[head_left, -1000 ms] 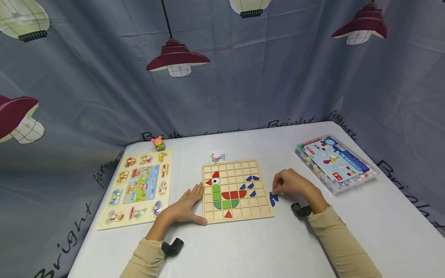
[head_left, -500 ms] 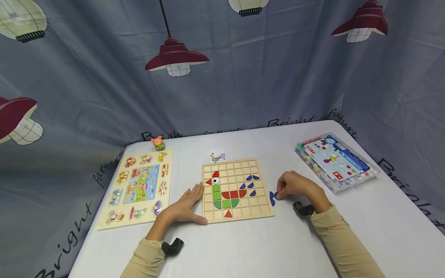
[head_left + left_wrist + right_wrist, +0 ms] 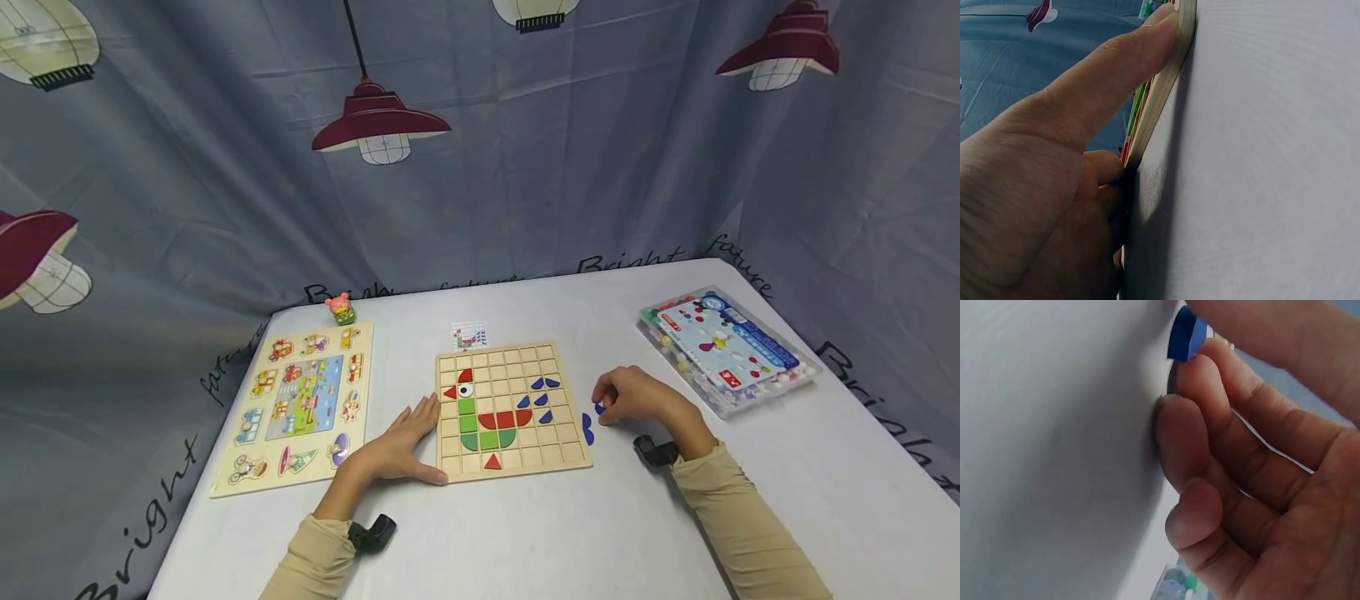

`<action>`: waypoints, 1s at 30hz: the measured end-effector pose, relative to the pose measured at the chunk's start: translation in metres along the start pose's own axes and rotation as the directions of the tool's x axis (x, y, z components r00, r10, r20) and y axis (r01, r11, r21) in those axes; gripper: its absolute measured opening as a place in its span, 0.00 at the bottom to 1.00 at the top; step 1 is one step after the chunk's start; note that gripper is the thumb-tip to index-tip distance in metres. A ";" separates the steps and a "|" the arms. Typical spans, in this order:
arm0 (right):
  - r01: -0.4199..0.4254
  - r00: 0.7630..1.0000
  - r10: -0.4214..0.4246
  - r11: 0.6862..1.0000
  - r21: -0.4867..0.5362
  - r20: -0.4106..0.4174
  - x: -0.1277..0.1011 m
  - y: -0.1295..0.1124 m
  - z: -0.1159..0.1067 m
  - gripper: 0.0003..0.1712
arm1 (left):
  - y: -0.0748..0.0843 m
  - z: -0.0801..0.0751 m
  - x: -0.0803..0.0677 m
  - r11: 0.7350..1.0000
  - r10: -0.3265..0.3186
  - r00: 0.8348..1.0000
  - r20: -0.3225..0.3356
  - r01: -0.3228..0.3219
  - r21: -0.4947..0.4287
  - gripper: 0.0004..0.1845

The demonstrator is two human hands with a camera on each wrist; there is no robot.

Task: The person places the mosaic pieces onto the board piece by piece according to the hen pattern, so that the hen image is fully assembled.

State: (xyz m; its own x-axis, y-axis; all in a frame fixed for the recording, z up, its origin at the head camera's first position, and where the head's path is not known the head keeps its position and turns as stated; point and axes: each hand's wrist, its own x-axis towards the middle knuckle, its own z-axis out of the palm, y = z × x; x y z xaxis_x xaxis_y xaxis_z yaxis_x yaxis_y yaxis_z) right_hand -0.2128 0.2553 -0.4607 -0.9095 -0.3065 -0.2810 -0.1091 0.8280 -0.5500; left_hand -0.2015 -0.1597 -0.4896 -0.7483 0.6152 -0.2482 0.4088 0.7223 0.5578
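A wooden grid board (image 3: 525, 468) lies in the middle of the table in the head view. Red, green and blue flat pieces on it form a bird shape with a round eye piece (image 3: 466, 390). My left hand (image 3: 397, 450) rests at the board's left edge with fingers straight, the thumb against the near corner. Between thumb and fingertips, my right hand (image 3: 633, 396) pinches a blue block piece (image 3: 1186, 334) just right of the board. More blue curved pieces (image 3: 587, 430) lie on the white tabletop beside the board's right edge.
A small picture card (image 3: 469, 336) lies behind the board. To the left is a wooden picture puzzle (image 3: 258, 358), with a small figurine (image 3: 341, 309) beyond it. At the right back lies a clear plastic case (image 3: 723, 350) with a printed cover.
My right hand has drawn a blue piece a little to the right, away from the other blue pieces. My left hand has stayed in place at the board.
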 end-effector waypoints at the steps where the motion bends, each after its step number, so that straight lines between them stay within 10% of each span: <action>1: -0.001 1.000 0.001 1.000 -0.002 -0.004 0.000 0.001 0.000 0.12 | 0.000 0.000 0.000 1.000 0.000 1.000 0.002 0.000 0.002 0.67; 30: 0.081 0.993 -0.079 0.997 0.017 -0.082 0.007 0.013 0.000 0.07 | 0.000 0.001 0.000 1.000 -0.007 1.000 -0.007 0.007 -0.003 0.67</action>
State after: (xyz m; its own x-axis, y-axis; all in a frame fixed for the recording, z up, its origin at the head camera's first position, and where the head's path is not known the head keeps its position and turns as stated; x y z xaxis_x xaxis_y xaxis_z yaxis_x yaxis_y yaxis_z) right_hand -0.2202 0.2641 -0.4697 -0.9277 -0.3317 -0.1712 -0.1755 0.7923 -0.5843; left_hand -0.2010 -0.1598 -0.4902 -0.7548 0.6078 -0.2466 0.4017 0.7256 0.5587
